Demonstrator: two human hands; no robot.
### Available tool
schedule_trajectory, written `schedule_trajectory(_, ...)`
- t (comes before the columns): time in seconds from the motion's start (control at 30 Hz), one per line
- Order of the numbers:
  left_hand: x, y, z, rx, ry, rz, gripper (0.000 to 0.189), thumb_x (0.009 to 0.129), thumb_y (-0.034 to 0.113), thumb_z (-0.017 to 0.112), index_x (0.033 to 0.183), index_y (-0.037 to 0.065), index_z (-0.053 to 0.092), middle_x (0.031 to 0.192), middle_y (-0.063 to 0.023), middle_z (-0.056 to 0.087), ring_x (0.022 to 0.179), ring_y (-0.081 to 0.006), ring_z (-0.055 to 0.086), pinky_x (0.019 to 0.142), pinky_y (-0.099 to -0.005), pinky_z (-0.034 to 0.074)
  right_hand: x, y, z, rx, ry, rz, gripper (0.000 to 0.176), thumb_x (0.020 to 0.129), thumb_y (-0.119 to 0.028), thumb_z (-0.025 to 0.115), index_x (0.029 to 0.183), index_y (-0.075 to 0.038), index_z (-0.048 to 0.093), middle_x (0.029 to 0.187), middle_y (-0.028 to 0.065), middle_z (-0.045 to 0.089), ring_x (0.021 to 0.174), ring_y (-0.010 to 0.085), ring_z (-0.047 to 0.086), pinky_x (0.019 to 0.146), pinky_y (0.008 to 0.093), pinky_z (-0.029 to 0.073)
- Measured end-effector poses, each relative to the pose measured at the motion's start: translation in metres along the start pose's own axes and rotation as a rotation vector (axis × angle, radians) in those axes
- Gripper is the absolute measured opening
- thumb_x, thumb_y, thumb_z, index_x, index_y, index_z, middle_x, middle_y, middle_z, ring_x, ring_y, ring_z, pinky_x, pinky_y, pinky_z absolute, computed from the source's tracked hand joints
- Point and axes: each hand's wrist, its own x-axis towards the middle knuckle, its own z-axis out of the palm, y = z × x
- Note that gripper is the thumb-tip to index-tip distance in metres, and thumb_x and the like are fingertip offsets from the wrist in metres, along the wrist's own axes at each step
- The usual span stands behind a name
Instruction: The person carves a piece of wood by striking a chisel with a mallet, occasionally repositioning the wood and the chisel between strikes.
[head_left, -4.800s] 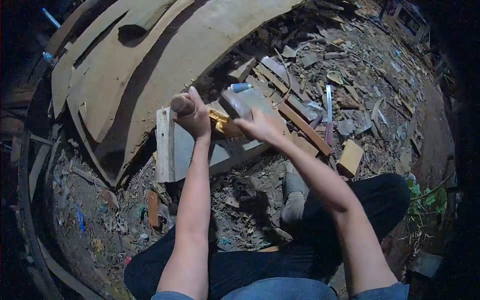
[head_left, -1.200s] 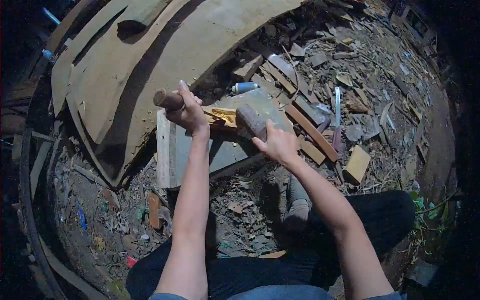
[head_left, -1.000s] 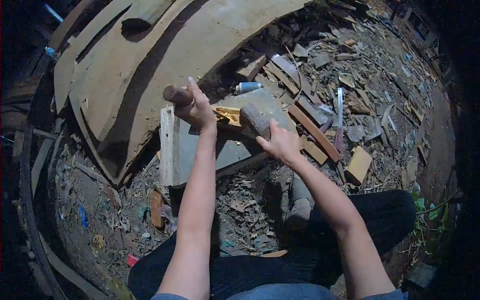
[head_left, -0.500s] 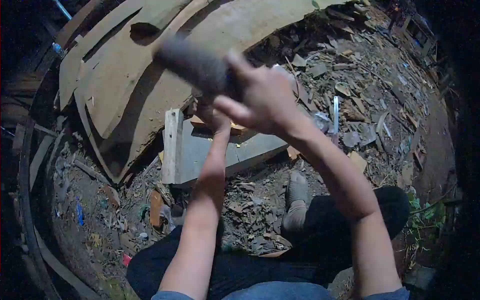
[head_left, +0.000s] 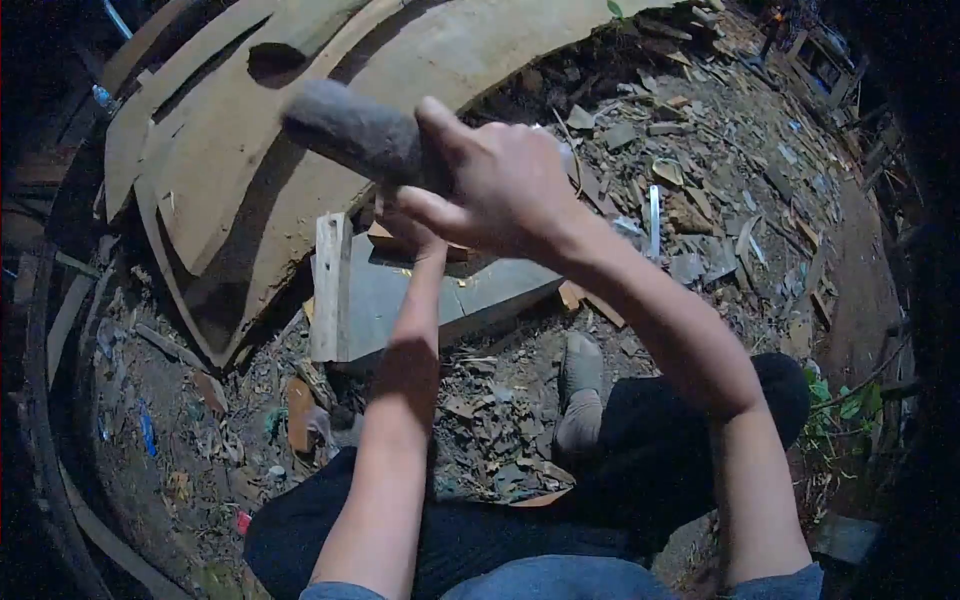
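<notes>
My right hand (head_left: 505, 185) is closed round the near end of a thick, dark, club-shaped mallet (head_left: 345, 130), raised and pointing to the upper left. Below and behind it, my left hand (head_left: 412, 230) is partly covered by the right hand and the mallet. Its visible part looks curled; whatever it grips is hidden. It sits over a brown wood piece (head_left: 456, 253) on a grey flat slab (head_left: 480, 292). Small yellow chips lie on the slab. A pale squared wood block (head_left: 331, 288) stands at the slab's left end.
Large curved wood slabs (head_left: 225, 170) lean across the upper left. Wood scraps and chips (head_left: 690, 170) cover the ground at right. A whitish metal-looking strip (head_left: 655, 220) lies among them. My sock-covered foot (head_left: 581, 370) rests in front of the slab.
The mallet, blurred by motion before, now shows sharper and a little further left in view. The whole scene has shifted slightly left. My left hand stays by the brown wood piece.
</notes>
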Motion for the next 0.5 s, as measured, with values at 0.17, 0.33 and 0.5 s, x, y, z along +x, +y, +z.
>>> schedule_trajectory(0.17,-0.018,0.019,-0.028,0.022,-0.056,0.07,0.025,0.084,0.027,0.07,0.093,0.004,0.063,0.09,-0.0077,0.066,0.09,-0.0253,0.063,0.08,-0.0373,0.048,0.008,0.015,0.027,0.003,-0.045,0.005,0.058,0.079,-0.051,0.064,0.116,-0.011,0.045,0.069,0.0179,0.064,0.065,0.0407,0.065,0.061,0.0511,0.049)
schedule_trajectory(0.33,-0.019,0.02,0.001,0.038,-0.105,0.095,0.025,0.085,0.027,0.07,0.093,0.004,0.063,0.09,-0.0076,0.066,0.089,-0.0251,0.063,0.08,-0.0371,0.048,-0.007,0.004,0.012,0.175,0.175,-0.029,0.058,0.078,-0.052,0.065,0.114,-0.01,0.046,0.069,0.0188,0.064,0.065,0.0406,0.065,0.058,0.0497,0.05)
schedule_trajectory(0.5,-0.014,0.038,-0.016,0.026,-0.166,0.17,0.024,0.085,0.026,0.07,0.092,0.005,0.063,0.089,-0.0075,0.066,0.089,-0.025,0.063,0.08,-0.0369,0.048,0.003,0.021,0.017,0.009,0.017,-0.003,0.056,0.077,-0.05,0.066,0.112,-0.011,0.047,0.065,0.0179,0.061,0.062,0.0396,0.064,0.054,0.0483,0.048)
